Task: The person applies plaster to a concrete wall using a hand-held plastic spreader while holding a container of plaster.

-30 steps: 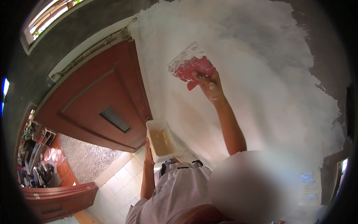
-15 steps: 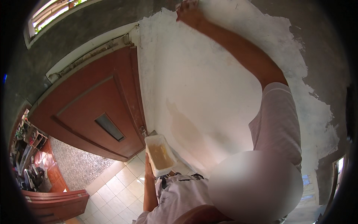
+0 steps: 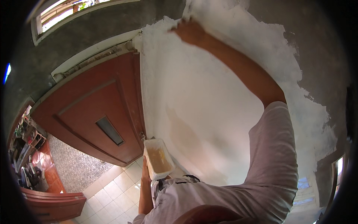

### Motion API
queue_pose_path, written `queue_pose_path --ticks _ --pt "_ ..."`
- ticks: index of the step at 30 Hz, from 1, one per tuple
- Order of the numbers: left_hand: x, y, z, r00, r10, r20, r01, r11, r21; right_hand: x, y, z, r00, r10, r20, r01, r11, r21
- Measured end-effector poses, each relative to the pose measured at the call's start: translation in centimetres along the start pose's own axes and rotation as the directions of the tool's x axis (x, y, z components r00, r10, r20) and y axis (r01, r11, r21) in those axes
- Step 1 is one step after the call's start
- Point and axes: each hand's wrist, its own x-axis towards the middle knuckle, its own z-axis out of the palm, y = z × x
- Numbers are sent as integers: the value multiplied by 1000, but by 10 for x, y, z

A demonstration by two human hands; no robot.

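Note:
My left hand [image 3: 146, 170] grips the side of a white rectangular plastic tub [image 3: 170, 168] at waist height. Inside the tub is a pale mix [image 3: 158, 158] with a yellowish streak. My right arm reaches up across the wall. Its hand [image 3: 189, 31] is near the top of the whitened area, fingers bent and slightly blurred; whatever they hold is hidden behind them. A white coat with a ragged edge covers much of the wall [image 3: 212, 89], and bare grey plaster [image 3: 317, 48] borders it above and at the right.
A reddish-brown door [image 3: 89, 108] with a small glass pane is at the left, its handle [image 3: 142, 136] close to the tub. Below lies a pale tiled floor [image 3: 112, 198]. A second red-brown door panel [image 3: 56, 205] is at the lower left. A window [image 3: 67, 15] opens at the upper left.
My right hand has come lower in the view, away from the top edge. The tub has shifted slightly left and down in the picture, still in my left hand.

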Motion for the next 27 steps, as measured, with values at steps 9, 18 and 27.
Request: queue_pose_path --ticks 9,18,27 --pt "14 3 5 998 -39 41 40 999 -5 16 5 36 987 152 44 -133 947 -292" --pt "11 0 -2 989 -124 83 126 992 -20 -109 -130 43 873 -169 457 179 984 22" --pt "-10 6 28 989 -113 100 111 994 24 30 85 -18 959 177 -221 -226 949 -222"
